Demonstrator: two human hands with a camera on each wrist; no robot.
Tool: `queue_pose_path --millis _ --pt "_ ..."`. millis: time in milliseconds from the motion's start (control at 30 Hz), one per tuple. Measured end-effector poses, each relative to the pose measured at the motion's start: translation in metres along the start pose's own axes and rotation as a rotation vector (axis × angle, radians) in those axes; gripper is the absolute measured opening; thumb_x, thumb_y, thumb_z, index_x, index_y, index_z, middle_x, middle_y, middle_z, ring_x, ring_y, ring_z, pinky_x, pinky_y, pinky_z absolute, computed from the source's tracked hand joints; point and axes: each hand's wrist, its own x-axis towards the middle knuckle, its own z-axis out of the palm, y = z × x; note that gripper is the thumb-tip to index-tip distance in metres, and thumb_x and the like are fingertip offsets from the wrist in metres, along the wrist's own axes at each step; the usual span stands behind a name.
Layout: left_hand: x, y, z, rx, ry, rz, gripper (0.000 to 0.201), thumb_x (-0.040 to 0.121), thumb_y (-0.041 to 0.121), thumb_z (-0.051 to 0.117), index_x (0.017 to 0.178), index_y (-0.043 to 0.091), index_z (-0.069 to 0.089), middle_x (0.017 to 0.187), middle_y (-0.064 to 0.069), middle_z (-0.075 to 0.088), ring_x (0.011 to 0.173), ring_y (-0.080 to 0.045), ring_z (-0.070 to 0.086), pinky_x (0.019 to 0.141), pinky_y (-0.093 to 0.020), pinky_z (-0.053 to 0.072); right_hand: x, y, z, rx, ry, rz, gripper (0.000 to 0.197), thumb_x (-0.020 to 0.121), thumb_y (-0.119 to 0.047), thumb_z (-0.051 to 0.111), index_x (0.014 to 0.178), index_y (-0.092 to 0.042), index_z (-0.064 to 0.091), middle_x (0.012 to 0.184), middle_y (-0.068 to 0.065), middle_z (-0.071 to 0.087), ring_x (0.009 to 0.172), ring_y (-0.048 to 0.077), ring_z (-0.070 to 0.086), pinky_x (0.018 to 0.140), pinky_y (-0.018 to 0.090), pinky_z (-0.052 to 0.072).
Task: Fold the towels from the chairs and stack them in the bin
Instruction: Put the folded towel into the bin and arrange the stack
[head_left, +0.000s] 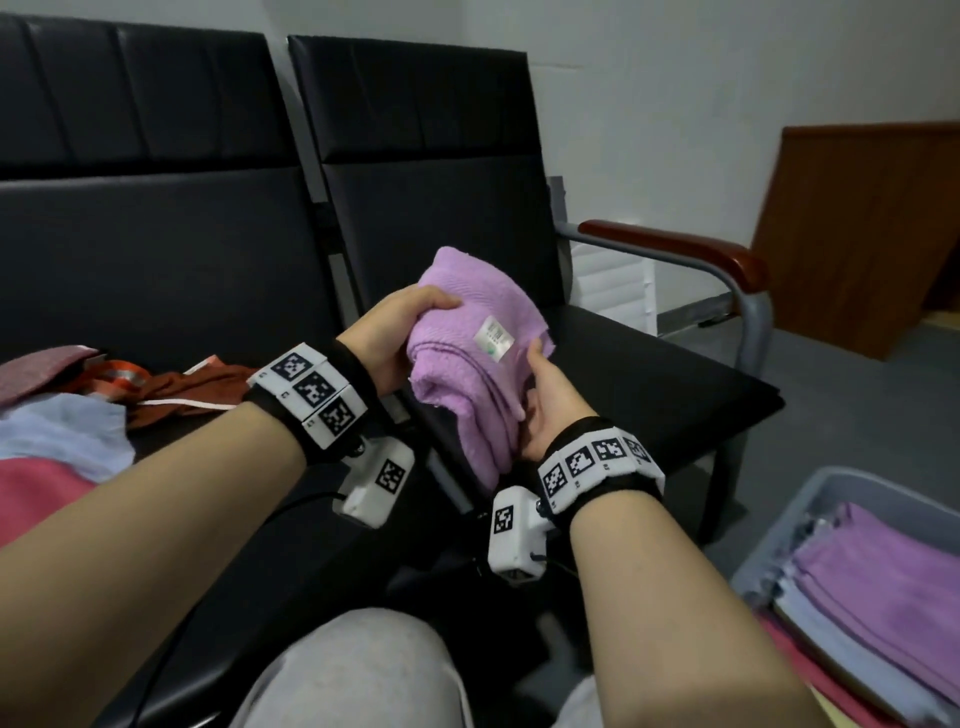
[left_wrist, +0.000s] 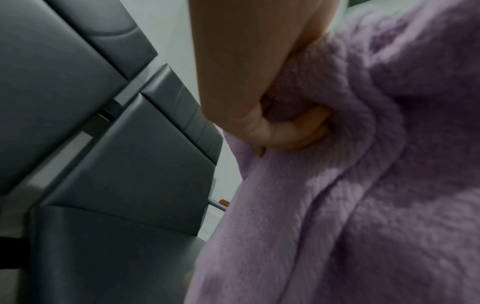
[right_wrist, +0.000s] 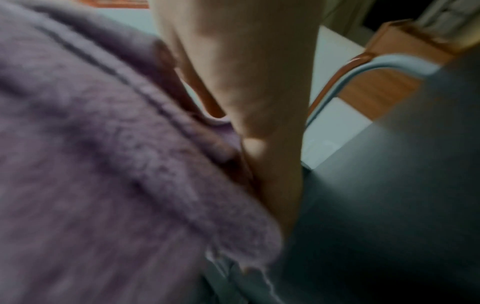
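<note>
- Both hands hold a folded lilac terry towel (head_left: 470, 364) up in the air above the black padded chair seat (head_left: 649, 379), well clear of it.
- From the left, the left hand (head_left: 400, 332) clamps the towel's upper fold, thumb over the top; the left wrist view shows its fingers (left_wrist: 293, 133) curled deep into the pile.
- On the other side, the right hand (head_left: 550, 400) cups the towel with its thumb pressed near a white care label (head_left: 493, 339); the right wrist view is blurred, so the fingers' hold underneath cannot be made out.
- Several loose layers hang from the towel's lower end, between the two wrists.
- At the lower right stands a grey plastic bin (head_left: 810, 499), already stacked with folded lilac, pale blue and pink towels (head_left: 883, 597).
- More unfolded cloth, pale blue, pink and rust-coloured (head_left: 78, 421), lies on the neighbouring seat to the left.
- Risk, as a judgement: the hanging layers could slip open on the way to the bin if either hand slackens, undoing the fold.
- Dropped unevenly, the towel could also skew or topple the stack.
</note>
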Motion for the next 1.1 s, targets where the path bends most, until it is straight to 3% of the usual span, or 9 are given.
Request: queue_pose_path --millis 133,267,433,633,767,900,967,1033,1100 --pt "0.007 -0.009 0.02 0.012 -0.055 -0.02 0.023 0.09 0.017 0.052 0.106 0.001 0.057 0.083 -0.013 0.063 0.071 -0.021 0.065 0.061 -0.027 0.055 -0.005 -0.005 -0.034 0.166 -0.032 -0.171 0.047 0.095 -0.053 0.047 0.106 -0.009 0.061 0.087 0.012 0.074 0.085 0.028 0.07 0.078 0.04 0.059" --pt "0.016 -0.019 0.041 0.073 -0.071 -0.044 0.032 0.088 0.017 0.055 0.115 0.0 0.056 0.087 -0.013 0.066 0.074 -0.022 0.067 0.061 -0.029 0.056 -0.016 -0.005 -0.061 0.188 0.018 -0.181 0.036 0.087 -0.044 0.066 0.107 -0.015 0.075 0.123 0.018 0.063 0.125 0.033 0.05 0.112 0.05 0.032" --pt "0.031 -0.041 0.072 0.118 -0.058 -0.083 0.041 0.083 0.016 0.063 0.12 -0.001 0.056 0.103 -0.02 0.066 0.088 -0.027 0.068 0.065 -0.032 0.056 -0.03 -0.005 -0.1 0.146 0.117 -0.183 0.014 0.086 -0.02 0.069 0.09 -0.008 0.075 0.104 0.015 0.072 0.097 0.031 0.068 0.099 0.046 0.048" --pt "0.056 -0.07 0.134 0.144 0.004 -0.106 0.031 0.078 0.01 0.064 0.108 0.004 0.058 0.114 -0.022 0.062 0.107 -0.034 0.063 0.085 -0.04 0.054 -0.041 -0.006 -0.165 0.093 0.274 -0.171 0.016 0.075 -0.014 0.074 0.088 -0.005 0.078 0.104 0.018 0.072 0.104 0.034 0.066 0.103 0.05 0.044" --pt "0.062 -0.097 0.183 0.144 -0.053 -0.144 0.018 0.076 0.008 0.064 0.092 0.006 0.057 0.097 -0.014 0.06 0.091 -0.028 0.063 0.077 -0.037 0.054 -0.04 -0.001 -0.234 -0.041 0.449 -0.173 0.055 0.045 -0.025 0.087 0.097 -0.01 0.076 0.108 0.015 0.071 0.102 0.033 0.068 0.097 0.05 0.049" --pt "0.063 -0.131 0.225 0.165 -0.11 -0.183 0.013 0.077 0.004 0.062 0.086 0.009 0.054 0.086 -0.009 0.055 0.083 -0.023 0.058 0.069 -0.029 0.049 -0.029 0.012 -0.317 -0.211 0.588 -0.115 0.072 0.051 -0.033 0.081 0.116 -0.008 0.064 0.113 0.011 0.068 0.099 0.029 0.065 0.096 0.047 0.051" --pt "0.062 -0.148 0.244 0.162 -0.146 -0.203 0.013 0.078 0.002 0.06 0.084 0.01 0.051 0.083 -0.007 0.053 0.077 -0.021 0.056 0.063 -0.027 0.046 -0.023 0.022 -0.363 -0.232 0.659 -0.083 0.093 0.026 -0.037 0.086 0.115 -0.016 0.066 0.102 0.006 0.073 0.095 0.03 0.069 0.094 0.047 0.051" --pt "0.06 -0.165 0.263 0.162 -0.167 -0.225 0.013 0.079 0.002 0.059 0.083 0.01 0.05 0.081 -0.007 0.052 0.073 -0.02 0.054 0.06 -0.025 0.043 -0.029 0.027 -0.391 -0.261 0.742 -0.007 0.087 0.026 -0.037 0.086 0.109 -0.021 0.068 0.096 0.005 0.074 0.092 0.033 0.069 0.093 0.048 0.05" --pt "0.058 -0.182 0.283 0.166 -0.188 -0.244 0.013 0.078 0.003 0.06 0.088 0.009 0.053 0.085 -0.009 0.055 0.075 -0.021 0.056 0.065 -0.026 0.046 -0.071 0.02 -0.366 -0.335 0.802 0.038 0.05 0.053 -0.032 0.082 0.097 -0.013 0.067 0.095 0.008 0.07 0.094 0.031 0.066 0.092 0.044 0.051"
